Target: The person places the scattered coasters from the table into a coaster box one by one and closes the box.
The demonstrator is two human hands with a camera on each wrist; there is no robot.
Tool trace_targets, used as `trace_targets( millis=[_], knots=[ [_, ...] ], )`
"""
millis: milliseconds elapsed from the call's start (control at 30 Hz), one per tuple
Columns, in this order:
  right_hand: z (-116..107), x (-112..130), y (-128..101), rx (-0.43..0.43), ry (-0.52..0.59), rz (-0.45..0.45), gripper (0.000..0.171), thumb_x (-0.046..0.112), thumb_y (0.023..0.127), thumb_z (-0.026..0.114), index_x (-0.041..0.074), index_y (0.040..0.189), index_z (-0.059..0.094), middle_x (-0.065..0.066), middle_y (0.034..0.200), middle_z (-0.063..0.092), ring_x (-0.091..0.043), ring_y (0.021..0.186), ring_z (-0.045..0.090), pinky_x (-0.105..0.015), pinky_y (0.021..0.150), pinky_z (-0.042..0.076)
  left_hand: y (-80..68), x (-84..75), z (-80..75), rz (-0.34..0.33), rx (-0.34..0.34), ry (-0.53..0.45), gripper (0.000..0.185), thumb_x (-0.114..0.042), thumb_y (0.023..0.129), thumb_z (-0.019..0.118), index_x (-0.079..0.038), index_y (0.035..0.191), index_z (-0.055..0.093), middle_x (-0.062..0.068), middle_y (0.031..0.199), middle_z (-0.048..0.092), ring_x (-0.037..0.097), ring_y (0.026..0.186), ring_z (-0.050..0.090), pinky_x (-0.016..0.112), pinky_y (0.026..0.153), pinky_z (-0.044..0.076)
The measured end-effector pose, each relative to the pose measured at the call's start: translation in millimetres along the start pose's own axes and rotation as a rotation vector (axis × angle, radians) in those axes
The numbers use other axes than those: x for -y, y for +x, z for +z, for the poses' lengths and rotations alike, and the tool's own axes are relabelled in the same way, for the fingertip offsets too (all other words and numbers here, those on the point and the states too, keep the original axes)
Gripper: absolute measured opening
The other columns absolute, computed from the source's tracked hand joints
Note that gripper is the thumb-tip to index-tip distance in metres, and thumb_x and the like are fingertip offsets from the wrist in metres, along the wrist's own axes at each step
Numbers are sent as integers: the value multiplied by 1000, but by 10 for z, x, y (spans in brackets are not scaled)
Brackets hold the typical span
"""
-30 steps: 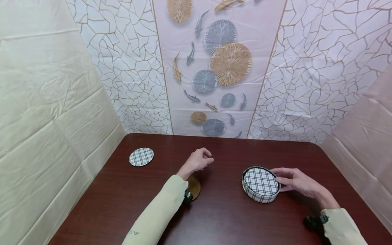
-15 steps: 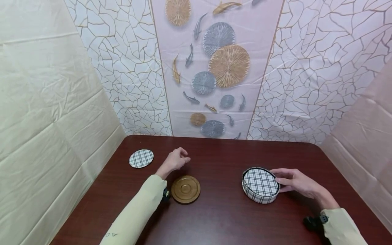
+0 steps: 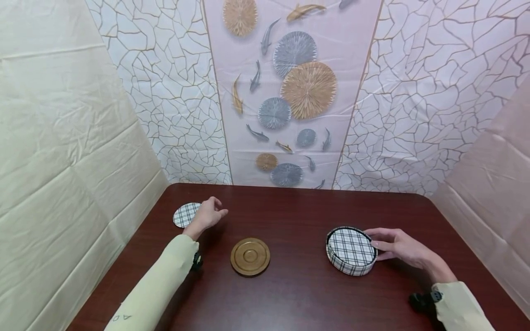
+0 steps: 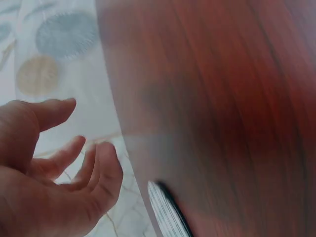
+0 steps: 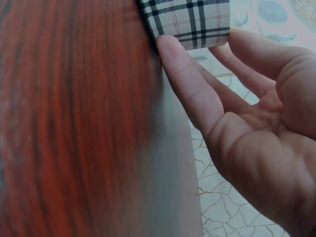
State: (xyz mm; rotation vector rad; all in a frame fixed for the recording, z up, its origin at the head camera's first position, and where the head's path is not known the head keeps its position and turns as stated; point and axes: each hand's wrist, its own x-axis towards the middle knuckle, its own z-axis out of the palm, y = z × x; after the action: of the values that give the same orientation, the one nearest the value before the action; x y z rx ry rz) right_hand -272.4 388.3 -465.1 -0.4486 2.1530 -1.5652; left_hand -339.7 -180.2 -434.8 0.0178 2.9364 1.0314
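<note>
Over by the far left corner of the dark red-brown wooden table (image 3: 298, 294), left hand (image 3: 208, 215) hovering with fingers loosely curled, holding nothing, at the right edge of the flat round plaid coaster (image 3: 185, 215) and covering a sliver of it. Lying flat close to the table's left edge, that coaster; whether fingertips touch it, impossible to tell from the head view. In the left wrist view, same hand (image 4: 44, 168) relaxed and half open above the tabletop, with only a thin striped rim of the coaster (image 4: 165, 210) showing at the bottom, blurred and cut off by the frame.

Nearer the right edge, round plaid-patterned holder box with a stack of coasters inside (image 3: 351, 250), standing upright on the table. Right hand (image 3: 399, 248) against its right side, fingers nearly straight and pressed to the wall and rim, thumb low at the near side. From the right wrist view, plaid wall of the box (image 5: 190, 22) cropped at the top, thumb tip touching its lower corner, other fingers reaching behind it and partly hidden; right hand (image 5: 247, 128) filling most of that frame, tabletop smeared by blur.

Between the two hands, toward the near middle of the table, round brown wooden coaster with ringed grooves (image 3: 250, 256), lying flat, well apart from both hands. Cream sleeves on both forearms, a dark strap at each wrist.
</note>
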Motion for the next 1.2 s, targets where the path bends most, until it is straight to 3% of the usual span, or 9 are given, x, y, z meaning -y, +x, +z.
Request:
trace_targets(
  millis=[167,333,600,933,1200],
  knots=[
    [-4,3,1,1,2,9,53,11,100,54,-10,145,34,-4,131,58,-18,106,67,-47,86,57,35,214,-120,-39,-66,91,48,-31,95,64,1,127,49,28,125,46,37,102,52,49,88,47],
    [-2,1,3,5,0,17,54,12,100,55,-9,145,34,-9,133,57,-20,106,67,-47,86,57,59,421,-268,-105,-81,148,51,-35,94,63,1,126,47,30,127,42,46,115,45,57,94,43],
    [24,24,15,-1,0,27,55,14,100,56,-9,145,35,-19,137,53,-21,106,67,-48,87,57,64,700,-437,-226,-104,153,62,-35,91,65,7,127,37,38,130,27,53,120,29,63,89,42],
    [13,34,22,-8,-7,20,55,13,100,57,-9,145,36,-13,133,57,-21,105,67,-48,86,57,31,844,-473,-323,-39,186,91,-46,87,67,15,138,24,42,130,27,55,121,29,68,92,40],
    [11,21,-1,-17,-6,24,54,13,100,56,-9,145,36,-18,135,54,-22,105,67,-48,86,57,75,894,-498,-350,11,255,97,-59,84,64,19,133,32,42,123,32,54,115,32,62,90,42]
  ],
)
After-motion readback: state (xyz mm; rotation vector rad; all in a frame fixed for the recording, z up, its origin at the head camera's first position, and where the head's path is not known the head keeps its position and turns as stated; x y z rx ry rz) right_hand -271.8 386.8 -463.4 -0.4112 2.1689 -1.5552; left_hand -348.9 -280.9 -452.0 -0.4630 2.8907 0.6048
